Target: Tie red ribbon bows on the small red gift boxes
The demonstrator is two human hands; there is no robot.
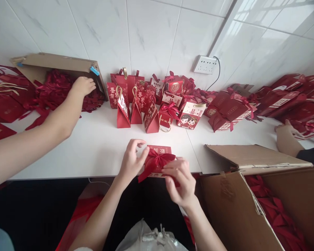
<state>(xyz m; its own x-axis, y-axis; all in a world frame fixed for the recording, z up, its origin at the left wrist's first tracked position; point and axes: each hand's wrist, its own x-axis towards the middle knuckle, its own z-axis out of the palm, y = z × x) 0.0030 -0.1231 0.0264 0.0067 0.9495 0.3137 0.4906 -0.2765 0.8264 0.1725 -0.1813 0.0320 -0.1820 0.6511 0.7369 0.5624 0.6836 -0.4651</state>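
Observation:
A small red gift box (166, 150) with gold lettering lies on the white table in front of me, a red satin ribbon bow (159, 159) across its top. My left hand (133, 158) is at the box's left side, thumb and bent fingers closed around its edge beside the bow. On the right, my right hand (180, 179) curls its fingers over the right part of the bow, with red ribbon showing between fingers and thumb. The fingertips partly cover the box's right side.
Several red gift boxes (151, 118) stand behind, near the tiled wall. At left, another person's hand (83, 86) reaches over a carton (57, 59) of red ribbons. An open cardboard box (225, 205) stands at right; beyond it, another hand (286, 134) touches red boxes.

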